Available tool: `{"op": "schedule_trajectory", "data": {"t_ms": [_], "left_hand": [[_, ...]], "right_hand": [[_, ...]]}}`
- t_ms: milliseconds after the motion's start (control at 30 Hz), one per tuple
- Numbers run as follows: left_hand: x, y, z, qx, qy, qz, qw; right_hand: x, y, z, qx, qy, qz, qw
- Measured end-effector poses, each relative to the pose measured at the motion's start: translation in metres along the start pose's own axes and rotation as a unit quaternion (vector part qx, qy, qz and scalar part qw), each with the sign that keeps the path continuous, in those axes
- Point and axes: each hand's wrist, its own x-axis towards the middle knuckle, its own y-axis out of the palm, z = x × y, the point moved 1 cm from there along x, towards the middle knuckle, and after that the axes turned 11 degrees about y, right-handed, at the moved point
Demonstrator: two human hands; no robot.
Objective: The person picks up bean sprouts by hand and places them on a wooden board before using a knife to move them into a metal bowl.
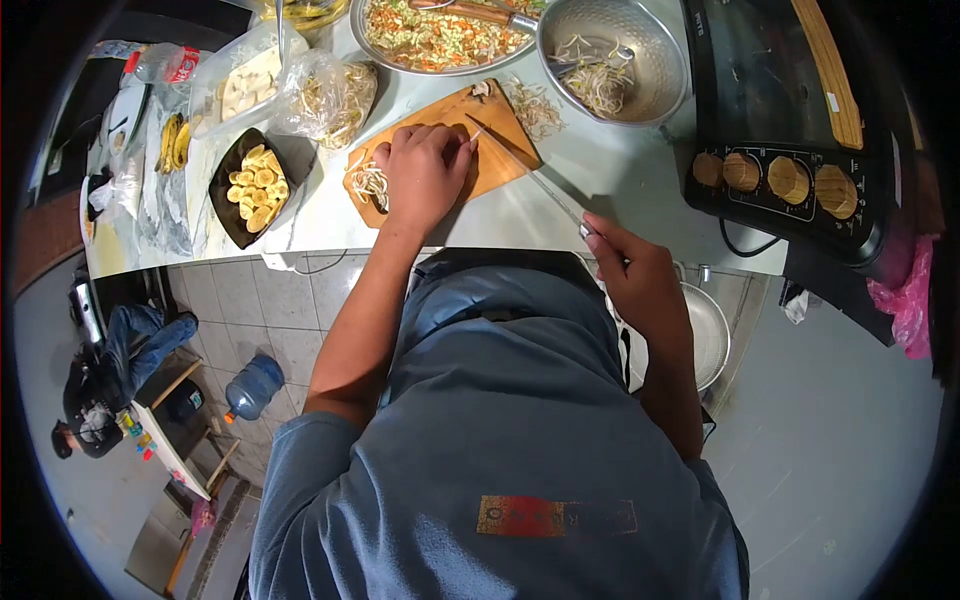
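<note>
A wooden cutting board (505, 158) lies at an angle near the counter's front edge. My left hand (428, 170) rests palm-down on it, fingers curled together; what is under them is hidden. Cut bean sprouts (370, 188) show on the board beside my left wrist. My right hand (640, 270) grips a knife (545, 186) by its handle. Its long blade slants up and left across the board, with the tip past my left fingertips. A small pale scrap (482, 89) sits at the board's far corner, and loose sprouts (535, 110) lie on the counter beyond its right edge.
Behind the board stand a tray of chopped vegetables (440, 35) and a metal colander (660, 75) with sprouts. To the left are a bag of sprouts (325, 100), a tub of white blocks (250, 85) and a dark bowl of round slices (255, 190). An oven (780, 120) stands right.
</note>
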Motion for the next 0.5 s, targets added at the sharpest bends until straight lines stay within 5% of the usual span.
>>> {"op": "schedule_trajectory", "data": {"t_ms": [500], "left_hand": [[0.005, -0.001, 0.008, -0.023, 0.009, -0.005, 1.000]], "right_hand": [[-0.008, -0.022, -0.010, 0.014, 0.013, -0.089, 0.996]]}}
